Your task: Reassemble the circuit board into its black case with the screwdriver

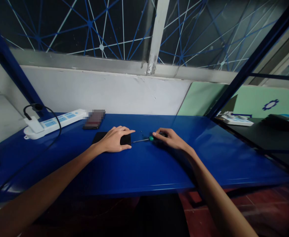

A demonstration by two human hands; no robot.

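A flat black box (126,140) lies on the blue table, partly hidden under my left hand (113,140). That hand holds it from above, with the index finger stretched along the far side and the thumb at the near right corner. My right hand (167,137) is closed round the handle of a screwdriver (151,138) with a green collar. The thin metal shaft lies almost level and points left, its tip at or very near the box's right side; I cannot tell whether it touches. A few tiny dark bits (141,131) lie beyond the shaft.
A white power strip (60,123) with a plugged-in black cable (59,131) stands at the back left of the blue table (134,171). Beside it lies a dark phone-like slab (95,119), its face blurred. Blue metal posts (233,89) rise at both sides.
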